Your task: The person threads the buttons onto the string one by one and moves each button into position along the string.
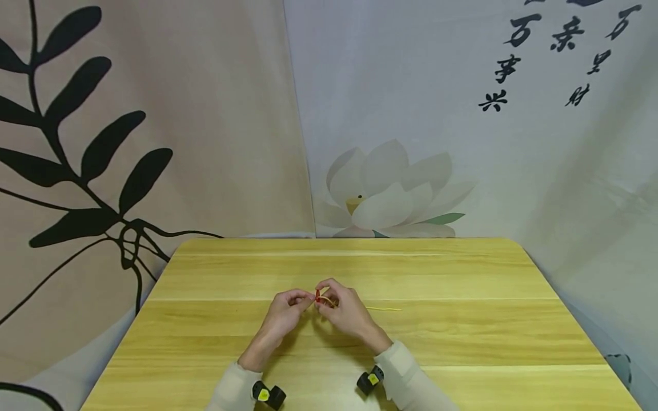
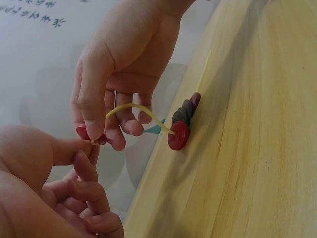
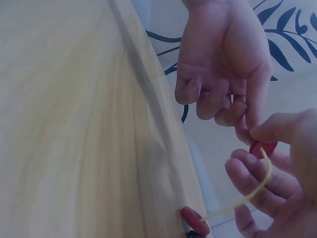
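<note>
A red button (image 3: 263, 148) is pinched between the thumb and fingers of my right hand (image 1: 345, 308). Yellow cord (image 2: 132, 105) runs from that button in a loose arc to a second red button (image 2: 179, 136) lower down. At the button's far side, my left hand (image 1: 284, 313) pinches a short bit of the cord between thumb and index finger; the fingertips mostly cover it. Behind the second red button, several dark buttons (image 2: 183, 112) and a dark red one (image 2: 196, 100) sit in a row along the cord.
The wooden table (image 1: 462, 319) lies under both hands. The cord's thin tail (image 1: 384, 309) stretches to the right past my right hand. Printed curtains (image 1: 231, 114) hang behind the table's back edge. A dark curved strip (image 1: 31, 390) shows at the lower left.
</note>
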Tool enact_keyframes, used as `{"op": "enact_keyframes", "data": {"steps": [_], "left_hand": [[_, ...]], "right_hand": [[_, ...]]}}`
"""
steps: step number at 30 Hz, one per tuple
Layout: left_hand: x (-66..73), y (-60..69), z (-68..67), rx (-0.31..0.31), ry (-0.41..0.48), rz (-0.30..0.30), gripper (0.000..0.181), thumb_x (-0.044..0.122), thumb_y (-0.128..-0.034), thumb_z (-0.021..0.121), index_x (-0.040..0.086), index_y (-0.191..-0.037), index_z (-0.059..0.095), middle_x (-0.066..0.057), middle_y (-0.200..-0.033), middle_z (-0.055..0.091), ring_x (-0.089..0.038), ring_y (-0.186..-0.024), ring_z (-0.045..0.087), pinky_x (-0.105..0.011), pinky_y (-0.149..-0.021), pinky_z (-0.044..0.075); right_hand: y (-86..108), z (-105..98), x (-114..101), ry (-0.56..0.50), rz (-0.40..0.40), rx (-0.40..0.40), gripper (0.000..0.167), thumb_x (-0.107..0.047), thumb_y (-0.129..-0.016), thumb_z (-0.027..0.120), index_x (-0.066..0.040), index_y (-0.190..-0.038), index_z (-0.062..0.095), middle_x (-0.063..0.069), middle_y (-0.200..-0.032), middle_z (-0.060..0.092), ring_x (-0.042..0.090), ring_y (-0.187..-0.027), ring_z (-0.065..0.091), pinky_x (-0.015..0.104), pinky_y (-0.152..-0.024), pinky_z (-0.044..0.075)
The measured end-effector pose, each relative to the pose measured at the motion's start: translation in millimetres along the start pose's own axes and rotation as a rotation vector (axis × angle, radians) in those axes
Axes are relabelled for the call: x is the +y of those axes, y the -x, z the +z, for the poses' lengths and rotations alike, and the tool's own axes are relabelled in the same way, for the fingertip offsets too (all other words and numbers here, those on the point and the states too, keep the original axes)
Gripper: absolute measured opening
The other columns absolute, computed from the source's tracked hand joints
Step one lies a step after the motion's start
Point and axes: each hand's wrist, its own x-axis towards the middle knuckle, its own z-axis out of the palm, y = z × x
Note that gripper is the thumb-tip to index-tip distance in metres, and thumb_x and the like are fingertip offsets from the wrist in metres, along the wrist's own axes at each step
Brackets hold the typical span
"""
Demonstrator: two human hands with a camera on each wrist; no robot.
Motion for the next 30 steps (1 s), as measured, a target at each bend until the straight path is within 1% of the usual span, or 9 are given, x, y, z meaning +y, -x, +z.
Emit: {"op": "enact_keyframes", "data": {"steps": [3, 8, 11, 14, 17, 23, 30], "left_hand": [[0.7, -1.1, -1.3, -0.002, 0.006, 0.001, 0.018, 0.015, -0.0973, 0.063, -0.001, -0.101, 0.070, -0.010, -0.083, 0.058, -0.017, -0.070, 0.048, -0.022, -0.057, 0.038], [3.3, -3.4, -3.8, 0.006, -0.002, -0.003, 0.019, 0.016, -0.0973, 0.063, -0.001, -0.103, 0.069, -0.008, -0.084, 0.058, -0.018, -0.073, 0.049, -0.022, -0.058, 0.038], [4.5, -3.0, -4.9, 0.007, -0.007, -0.016, 0.020, 0.017, -0.0975, 0.063, -0.001, -0.104, 0.069, -0.009, -0.087, 0.059, -0.019, -0.074, 0.049, -0.022, -0.059, 0.039], [4.6, -2.4, -6.2, 0.007, -0.010, -0.030, 0.021, 0.017, -0.0977, 0.063, -0.002, -0.106, 0.069, -0.011, -0.089, 0.060, -0.020, -0.076, 0.050, -0.023, -0.060, 0.040], [3.1, -2.2, -7.5, 0.011, -0.018, -0.037, 0.022, 0.017, -0.0977, 0.063, -0.002, -0.106, 0.069, -0.010, -0.089, 0.060, -0.021, -0.077, 0.052, -0.023, -0.061, 0.040], [0.6, -1.0, -9.0, 0.011, -0.026, -0.041, 0.021, 0.018, -0.0973, 0.063, -0.001, -0.105, 0.070, -0.011, -0.091, 0.061, -0.022, -0.079, 0.052, -0.025, -0.064, 0.041], [-0.6, 1.9, -9.3, 0.008, -0.026, -0.034, 0.023, 0.019, -0.0981, 0.063, -0.001, -0.105, 0.069, -0.010, -0.088, 0.060, -0.021, -0.079, 0.051, -0.026, -0.064, 0.041]], "right_hand": [[-1.1, -1.7, 0.3, -0.008, -0.006, -0.003, 0.032, -0.005, -0.091, 0.068, -0.002, -0.121, 0.058, 0.002, -0.086, 0.071, 0.006, -0.067, 0.058, 0.023, -0.063, 0.048], [-4.2, -4.7, -0.3, -0.003, -0.020, 0.004, 0.032, -0.004, -0.090, 0.068, -0.002, -0.120, 0.058, 0.003, -0.088, 0.072, 0.007, -0.072, 0.061, 0.026, -0.068, 0.050], [-4.5, -5.4, -0.3, 0.005, -0.004, 0.002, 0.032, -0.003, -0.090, 0.069, -0.003, -0.120, 0.058, 0.003, -0.090, 0.072, 0.008, -0.076, 0.063, 0.028, -0.072, 0.051], [-3.8, -5.5, -0.1, 0.005, 0.011, -0.002, 0.032, -0.003, -0.090, 0.069, -0.006, -0.120, 0.058, 0.005, -0.092, 0.073, 0.010, -0.078, 0.064, 0.029, -0.073, 0.051], [-2.7, -5.2, 0.4, -0.005, 0.023, -0.008, 0.031, -0.003, -0.090, 0.069, -0.007, -0.119, 0.058, 0.007, -0.093, 0.073, 0.011, -0.079, 0.065, 0.029, -0.074, 0.051], [-0.8, -4.4, 2.1, -0.024, 0.031, -0.023, 0.031, -0.002, -0.090, 0.067, -0.002, -0.119, 0.057, 0.012, -0.095, 0.073, 0.014, -0.082, 0.067, 0.030, -0.076, 0.052], [1.5, -3.8, 3.9, -0.013, 0.036, -0.017, 0.030, 0.001, -0.088, 0.068, -0.002, -0.117, 0.058, 0.012, -0.096, 0.074, 0.016, -0.084, 0.068, 0.031, -0.076, 0.053]]}}
